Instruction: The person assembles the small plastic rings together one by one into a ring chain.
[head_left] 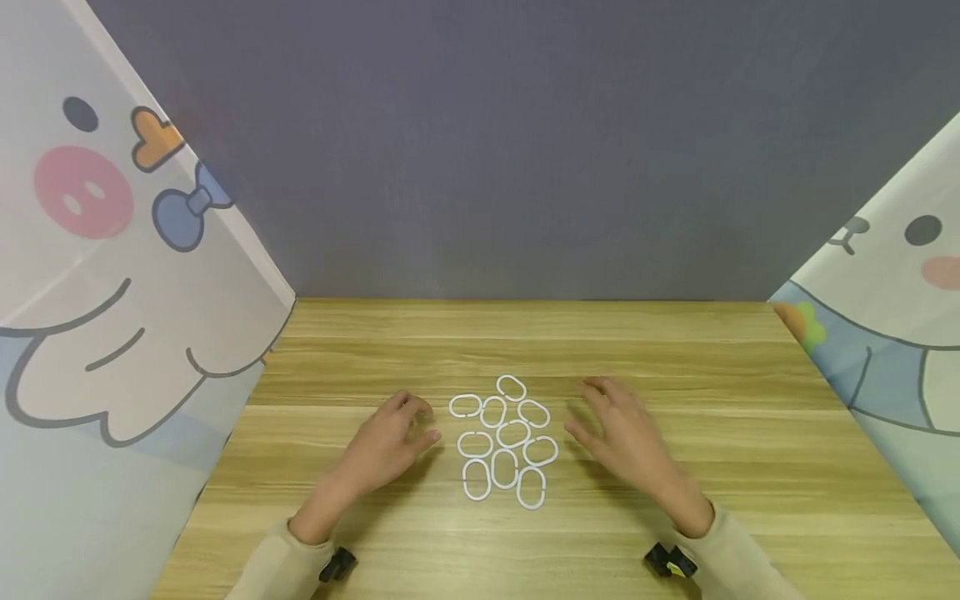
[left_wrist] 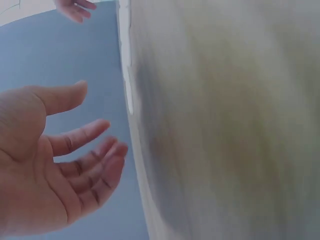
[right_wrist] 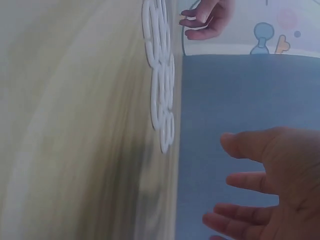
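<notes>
Several white oval rings (head_left: 513,433), each with a small gap in its loop, lie flat in a loose cluster on the wooden table. To their left is my left hand (head_left: 386,446), held over the table with fingers loosely bent and nothing in them. My right hand (head_left: 621,429) hovers on the other side of the cluster, its fingers spread and slightly blurred. In the left wrist view the left palm (left_wrist: 40,170) shows bare. The right wrist view has the rings (right_wrist: 157,75) edge-on, apart from the right hand (right_wrist: 280,185).
The wooden table (head_left: 375,333) ends at a grey back panel (head_left: 525,167). Cartoon-printed side panels stand at the left (head_left: 150,275) and right (head_left: 892,333). A small black device (head_left: 339,565) sits at the left wrist, another device (head_left: 670,561) at the right.
</notes>
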